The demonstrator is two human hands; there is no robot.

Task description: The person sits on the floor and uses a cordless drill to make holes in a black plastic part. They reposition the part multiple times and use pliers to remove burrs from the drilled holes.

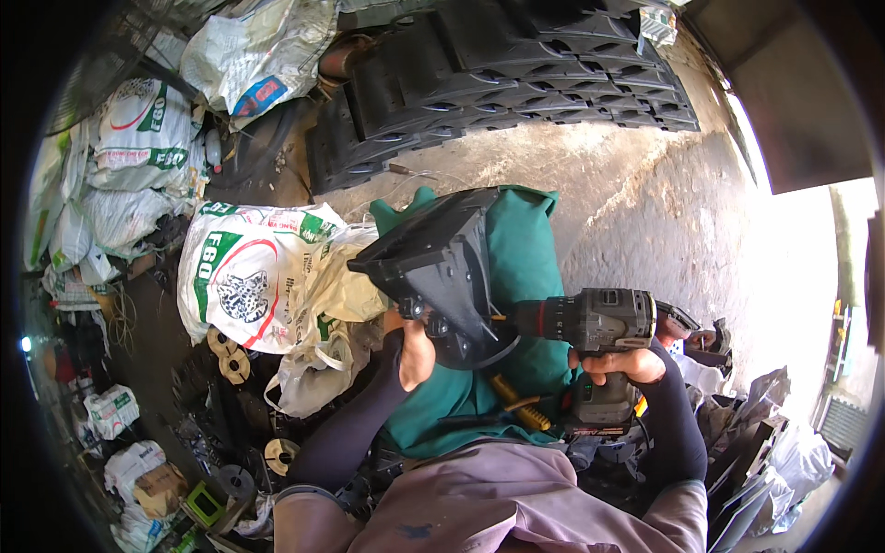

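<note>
Blk part sat ctr of view, propped on green cloth, just ahead of torso. L hand clamped on its lower L side; some fingers hidden behind it. R hand wrapped round grip of drill. Key relation: part lay directly L of drill; bit met or nearly met part's R wall, contact unclear. L hand nearer part; R hand farther off, back at drill's rear half. Drill's long axis ran approx. straight across view, bit end pointing L. Part's long axis ran outward from torso, tilted: broad end away & L, rounded narrower end twd torso.
</note>
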